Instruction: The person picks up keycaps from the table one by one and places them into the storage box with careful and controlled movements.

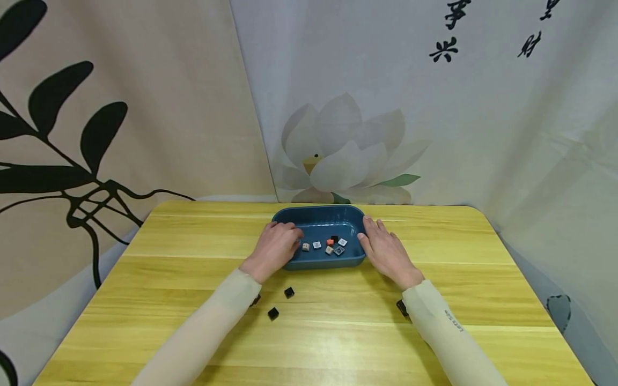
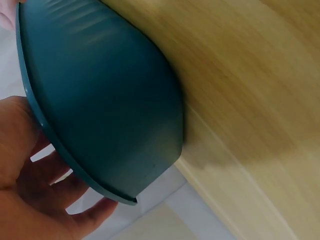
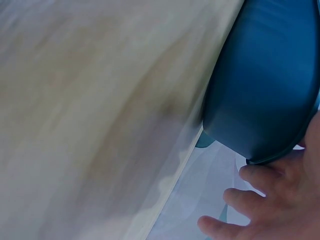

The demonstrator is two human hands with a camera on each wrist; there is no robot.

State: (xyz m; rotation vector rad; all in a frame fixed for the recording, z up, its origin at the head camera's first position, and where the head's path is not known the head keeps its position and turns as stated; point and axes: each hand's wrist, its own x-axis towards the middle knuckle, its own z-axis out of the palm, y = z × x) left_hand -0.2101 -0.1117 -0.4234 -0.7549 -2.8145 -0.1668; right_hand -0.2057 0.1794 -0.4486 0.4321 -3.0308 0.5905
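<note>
A dark blue rectangular tray (image 1: 318, 265) sits near the table's far edge, with several small white, orange and black cubes (image 1: 330, 243) inside. My left hand (image 1: 276, 247) grips its left end, fingers bent over the rim. In the left wrist view, those curled fingers (image 2: 55, 185) show beside the tray's rim (image 2: 65, 155). At the opposite end, my right hand (image 1: 386, 252) lies against the tray with fairly straight fingers, the thumb touching the rim. The right wrist view has these fingers (image 3: 245, 202) spread by the tray's corner.
Two black cubes (image 1: 273, 313) lie on the wooden table (image 1: 338, 332) in front of the tray. Another dark piece (image 1: 255, 300) is partly hidden by the left sleeve, and one more (image 1: 402, 307) by the right sleeve. Printed cloth (image 1: 347, 69) hangs behind the table.
</note>
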